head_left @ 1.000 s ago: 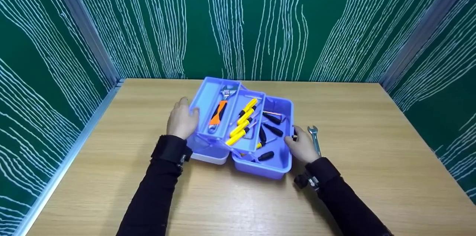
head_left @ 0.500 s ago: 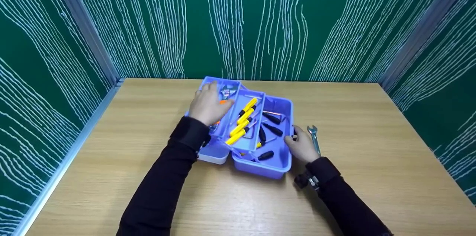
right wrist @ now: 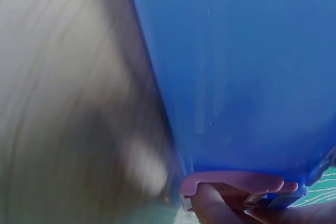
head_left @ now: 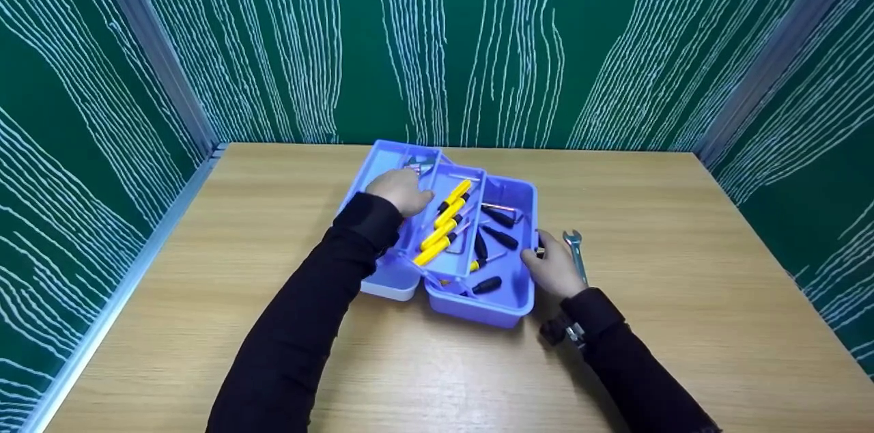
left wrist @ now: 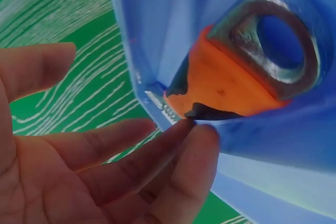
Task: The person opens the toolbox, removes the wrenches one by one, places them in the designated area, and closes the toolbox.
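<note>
A blue-violet toolbox (head_left: 478,315) stands unfolded, its stepped trays spread to the left. In the upper tray lies an adjustable wrench (left wrist: 231,77) with an orange and black handle, mostly hidden by my left hand in the head view. My left hand (head_left: 399,192) reaches down into that tray. Its fingers (left wrist: 189,166) are at the wrench handle, uncurled; whether they touch it I cannot tell. My right hand (head_left: 554,269) holds the box's right wall, with fingers hooked at a pinkish latch (right wrist: 236,179).
Yellow-handled screwdrivers (head_left: 437,233) fill the middle tray. Black-handled tools (head_left: 500,238) lie in the bottom compartment. A metal open-end wrench (head_left: 575,252) rests on the wooden table (head_left: 683,296), right beside my right hand. Green walls with white lines enclose the table.
My left hand has left the toolbox's left edge and moved right, then down into the upper tray over the adjustable wrench. My right hand and the box stay put.
</note>
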